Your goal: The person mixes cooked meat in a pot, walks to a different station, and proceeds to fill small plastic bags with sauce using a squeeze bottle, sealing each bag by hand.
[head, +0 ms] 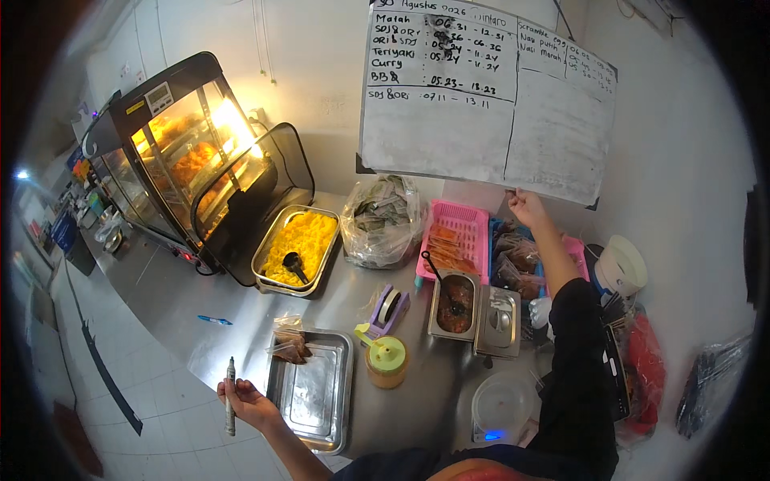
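Observation:
My left hand [249, 401] grips a whiteboard marker [230, 397] upright, with its uncapped-looking dark tip pointing up, beside a steel tray [310, 388] on the counter. Small sauce sachets [292, 346] lie at that tray's far left corner. My right hand [528, 208] is raised with curled fingers at the lower edge of a whiteboard [439, 138] that bears handwriting. Whether these fingers touch the board or pinch something small is unclear. Below my right forearm sits a blue basket [494, 240] of filled plastic packets [517, 258].
A lit food warmer [198, 162] has its door swung out. Around the steel counter [234, 355] are scrambled egg [307, 240], a bag of wrapped pieces [385, 222], a pink basket [460, 210], sauce pan [455, 306], tape dispenser [388, 309], squeeze bottle [387, 364], pen [215, 320] and scale [487, 434].

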Demonstrator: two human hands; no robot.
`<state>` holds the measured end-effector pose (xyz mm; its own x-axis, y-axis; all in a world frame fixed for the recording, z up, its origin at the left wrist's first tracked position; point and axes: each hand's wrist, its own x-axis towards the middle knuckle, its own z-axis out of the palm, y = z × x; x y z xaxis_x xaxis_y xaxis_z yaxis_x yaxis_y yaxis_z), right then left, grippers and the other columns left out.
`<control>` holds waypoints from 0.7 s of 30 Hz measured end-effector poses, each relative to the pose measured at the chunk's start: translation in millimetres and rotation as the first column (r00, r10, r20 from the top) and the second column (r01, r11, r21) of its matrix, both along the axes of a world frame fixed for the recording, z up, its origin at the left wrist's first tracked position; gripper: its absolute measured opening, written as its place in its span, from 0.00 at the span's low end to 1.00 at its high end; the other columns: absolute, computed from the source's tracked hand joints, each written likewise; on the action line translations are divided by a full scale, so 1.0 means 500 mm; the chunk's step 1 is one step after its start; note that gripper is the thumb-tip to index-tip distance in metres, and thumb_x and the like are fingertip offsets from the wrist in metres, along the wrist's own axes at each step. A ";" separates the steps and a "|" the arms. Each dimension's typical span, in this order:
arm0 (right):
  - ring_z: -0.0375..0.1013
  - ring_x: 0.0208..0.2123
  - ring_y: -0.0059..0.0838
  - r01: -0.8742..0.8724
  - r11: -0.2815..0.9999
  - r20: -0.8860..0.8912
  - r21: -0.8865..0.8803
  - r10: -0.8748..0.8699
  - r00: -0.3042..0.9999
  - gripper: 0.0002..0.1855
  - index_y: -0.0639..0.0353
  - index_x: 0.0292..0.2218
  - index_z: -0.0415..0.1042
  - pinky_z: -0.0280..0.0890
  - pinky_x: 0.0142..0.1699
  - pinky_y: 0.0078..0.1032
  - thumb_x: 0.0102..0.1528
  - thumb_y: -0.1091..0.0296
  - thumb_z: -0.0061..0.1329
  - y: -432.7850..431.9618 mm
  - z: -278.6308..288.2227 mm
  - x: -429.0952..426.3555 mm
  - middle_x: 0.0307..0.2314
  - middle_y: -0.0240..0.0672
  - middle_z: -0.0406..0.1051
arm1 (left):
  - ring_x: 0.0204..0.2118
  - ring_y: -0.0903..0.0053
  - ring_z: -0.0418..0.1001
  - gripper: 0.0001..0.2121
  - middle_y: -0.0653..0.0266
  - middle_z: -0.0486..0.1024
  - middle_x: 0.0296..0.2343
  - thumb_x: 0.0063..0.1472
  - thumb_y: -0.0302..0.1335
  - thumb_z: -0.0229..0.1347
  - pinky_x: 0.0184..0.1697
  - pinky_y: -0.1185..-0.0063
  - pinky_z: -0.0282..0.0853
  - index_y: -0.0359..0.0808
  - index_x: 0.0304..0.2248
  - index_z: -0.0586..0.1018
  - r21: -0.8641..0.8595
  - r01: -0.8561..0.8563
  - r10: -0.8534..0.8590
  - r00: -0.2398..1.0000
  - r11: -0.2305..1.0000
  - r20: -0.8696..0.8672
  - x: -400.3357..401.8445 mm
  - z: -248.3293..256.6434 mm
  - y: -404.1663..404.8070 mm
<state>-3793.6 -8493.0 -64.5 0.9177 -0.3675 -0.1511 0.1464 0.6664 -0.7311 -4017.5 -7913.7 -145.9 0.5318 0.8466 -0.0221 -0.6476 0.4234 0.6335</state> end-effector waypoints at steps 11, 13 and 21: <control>0.62 0.30 0.30 -0.054 0.997 0.052 -0.060 0.057 0.997 0.05 0.64 0.31 0.59 0.56 0.28 0.19 0.48 0.80 0.37 -0.026 -0.014 0.001 0.28 0.35 0.62 | 0.18 0.86 0.63 0.04 0.68 0.66 0.20 0.53 0.24 0.48 0.22 0.91 0.62 0.37 0.29 0.65 -0.051 0.008 -0.008 1.000 0.999 -0.015 0.012 -0.001 -0.010; 0.59 0.27 0.28 -0.032 0.999 0.062 -0.043 0.035 0.997 0.05 0.64 0.31 0.58 0.54 0.28 0.19 0.49 0.77 0.37 -0.010 -0.011 0.004 0.30 0.34 0.60 | 0.18 0.86 0.63 0.05 0.68 0.66 0.20 0.53 0.24 0.48 0.23 0.91 0.62 0.37 0.30 0.65 -0.044 0.016 -0.016 1.000 0.999 0.011 0.010 -0.003 -0.006; 0.61 0.30 0.28 -0.006 1.000 0.026 0.007 0.005 1.000 0.07 0.64 0.33 0.57 0.53 0.26 0.18 0.49 0.79 0.37 -0.006 -0.005 0.007 0.30 0.35 0.60 | 0.18 0.86 0.63 0.05 0.68 0.67 0.21 0.52 0.23 0.48 0.23 0.91 0.62 0.37 0.30 0.65 -0.032 0.006 -0.006 1.000 0.999 -0.002 0.011 -0.004 -0.005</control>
<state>-3790.3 -8496.3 -66.9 0.9233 -0.3614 -0.1296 0.1620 0.6727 -0.7220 -4012.2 -7915.9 -147.7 0.5368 0.8422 -0.0507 -0.6435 0.4475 0.6211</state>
